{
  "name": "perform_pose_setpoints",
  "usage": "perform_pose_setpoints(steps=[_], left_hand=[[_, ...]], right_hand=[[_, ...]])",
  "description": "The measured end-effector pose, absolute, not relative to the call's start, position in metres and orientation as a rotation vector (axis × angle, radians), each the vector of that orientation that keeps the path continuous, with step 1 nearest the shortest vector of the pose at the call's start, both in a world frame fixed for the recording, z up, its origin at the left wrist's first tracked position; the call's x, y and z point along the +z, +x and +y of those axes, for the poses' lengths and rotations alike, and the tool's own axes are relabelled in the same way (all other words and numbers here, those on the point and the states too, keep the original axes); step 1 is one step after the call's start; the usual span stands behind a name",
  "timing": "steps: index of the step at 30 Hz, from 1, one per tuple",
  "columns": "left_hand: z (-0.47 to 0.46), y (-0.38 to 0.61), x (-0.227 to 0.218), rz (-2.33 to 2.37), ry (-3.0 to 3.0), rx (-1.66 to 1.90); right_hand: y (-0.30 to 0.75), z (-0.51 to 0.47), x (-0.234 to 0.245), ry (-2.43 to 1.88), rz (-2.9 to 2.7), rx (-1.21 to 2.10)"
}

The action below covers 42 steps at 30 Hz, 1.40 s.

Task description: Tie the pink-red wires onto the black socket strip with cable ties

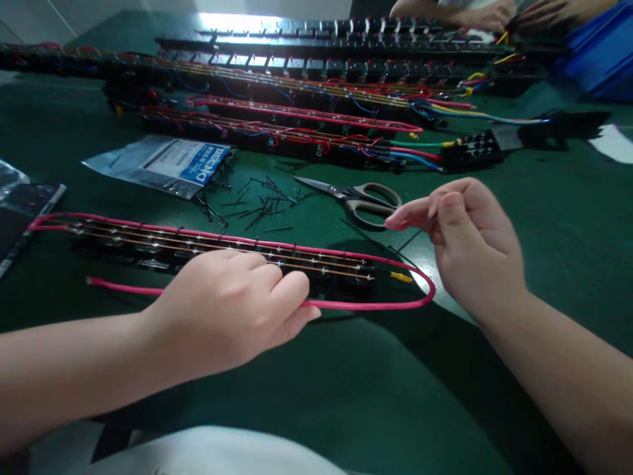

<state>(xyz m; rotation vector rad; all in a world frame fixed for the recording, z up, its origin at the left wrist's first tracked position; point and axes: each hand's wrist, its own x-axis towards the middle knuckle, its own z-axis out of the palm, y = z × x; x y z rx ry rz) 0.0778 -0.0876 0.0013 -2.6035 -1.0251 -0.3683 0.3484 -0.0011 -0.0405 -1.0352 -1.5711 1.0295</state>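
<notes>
My left hand [232,303] is closed on a red cable [366,305] that runs along a black wired strip [153,247] and bends back in a loop at the right end. The cable's cut end pokes out left of my wrist. Thin brown rods and clear bumps line the strip, partly covered by my hand. Above the loop my right hand [475,251] pinches a thin black cable tie [413,241], which slants down toward the cable; whether it goes around the cable I cannot tell. A yellow-sleeved wire end [400,277] lies inside the loop.
Scissors [353,198] lie beyond the strip, beside scattered black tie pieces [267,201] and a plastic bag [163,165]. Several wired strips [297,132] span the back of the green table [316,382]. A co-worker's hands [494,14] and a blue bin [601,53] are at the far right.
</notes>
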Motion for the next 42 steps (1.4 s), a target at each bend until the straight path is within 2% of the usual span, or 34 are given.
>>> perform_pose_setpoints(steps=[7, 13, 22, 27, 30, 38, 42], left_hand=[[-0.055, 0.069, -0.018, -0.996, -2.483, -0.22], [-0.053, 0.072, -0.037, -1.033, -2.687, -0.354], [-0.057, 0.074, -0.039, -1.074, -2.671, -0.392], [-0.061, 0.078, -0.039, -0.984, -2.761, -0.581], [-0.062, 0.081, -0.041, -0.893, -2.848, -0.668], [-0.063, 0.087, -0.043, -0.881, -2.841, -0.511], [-0.063, 0.092, -0.046, -0.9, -2.779, -0.578]], right_hand=[[0.338, -0.023, -0.041, -1.109, -1.796, 1.135], [0.335, -0.015, -0.043, -1.208, -1.736, 1.091], [0.329, -0.014, -0.038, -1.219, -1.966, 0.809], [0.326, -0.016, -0.034, -1.08, -2.172, 0.598], [0.324, -0.015, -0.036, -0.995, -2.245, 0.55], [0.324, -0.014, -0.042, -0.923, -2.282, 0.477], [0.324, -0.014, -0.044, -0.902, -2.284, 0.448]])
